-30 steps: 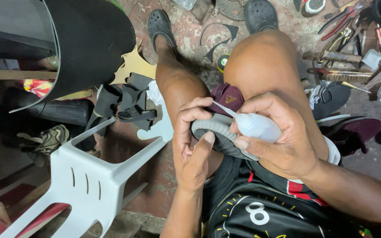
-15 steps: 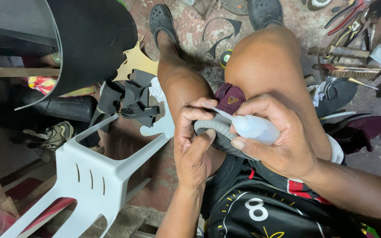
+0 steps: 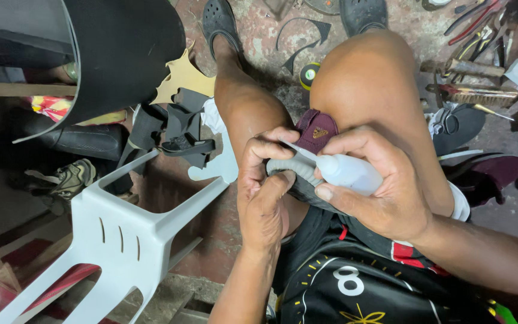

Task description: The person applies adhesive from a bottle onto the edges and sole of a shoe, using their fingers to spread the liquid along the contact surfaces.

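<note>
My right hand point(image 3: 385, 180) grips a small white squeeze bottle point(image 3: 349, 173), its thin nozzle aimed left at the edge of a sandal. The sandal point(image 3: 298, 165) has a grey sole and a maroon strap point(image 3: 316, 129) and rests between my knees. Wrapped around the sandal's left side is my left hand point(image 3: 265, 189), thumb and fingers pinching the sole edge right by the nozzle tip. Both hands hide most of the sandal.
A white plastic chair point(image 3: 133, 234) lies tipped at lower left. A large black sheet point(image 3: 121, 48) curls at upper left, with black sandal parts point(image 3: 178, 135) beneath it. Tools and brushes point(image 3: 475, 72) are scattered on the floor at upper right, beside another maroon sandal point(image 3: 490, 174).
The view has shifted slightly. My hands stay on the sandal and bottle, with the nozzle still at the sole edge.
</note>
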